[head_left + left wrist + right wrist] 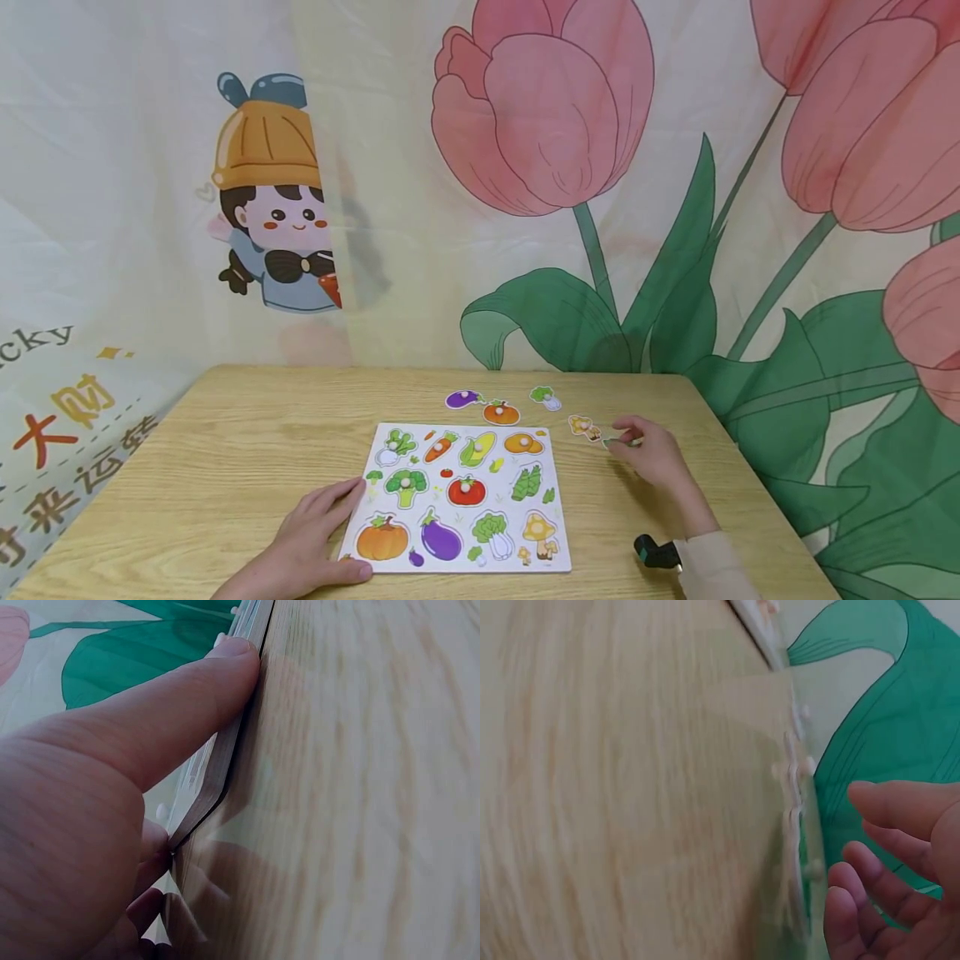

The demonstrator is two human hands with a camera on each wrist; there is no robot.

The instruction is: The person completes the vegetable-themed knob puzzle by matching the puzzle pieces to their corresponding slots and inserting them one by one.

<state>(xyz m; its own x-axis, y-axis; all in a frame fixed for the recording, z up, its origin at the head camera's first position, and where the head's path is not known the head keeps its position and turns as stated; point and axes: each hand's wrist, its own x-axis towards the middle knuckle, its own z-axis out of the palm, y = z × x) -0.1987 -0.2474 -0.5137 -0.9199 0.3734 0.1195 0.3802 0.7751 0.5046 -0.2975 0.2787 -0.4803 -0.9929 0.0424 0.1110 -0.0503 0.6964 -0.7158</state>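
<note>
A white vegetable puzzle board (446, 503) lies flat on the table. My left hand (311, 533) rests at its near left corner, fingers along the left edge; in the left wrist view the thumb (187, 694) touches the board's edge. Knobbed pieces, among them a tomato (467, 491) and a broccoli (406, 487), sit in the board. My right hand (648, 454) hovers right of the board, over a green piece (610, 443) mostly hidden by its fingers. In the right wrist view, its thumb and fingers stand apart with nothing seen between them. Beside it lies a mushroom piece (584, 427).
Behind the board lie loose eggplant (462, 399), pumpkin (501, 412) and bok choy (545, 397) pieces. A printed cloth (397, 192) hangs behind the wooden table (202, 467). A black device (655, 552) is at the right wrist.
</note>
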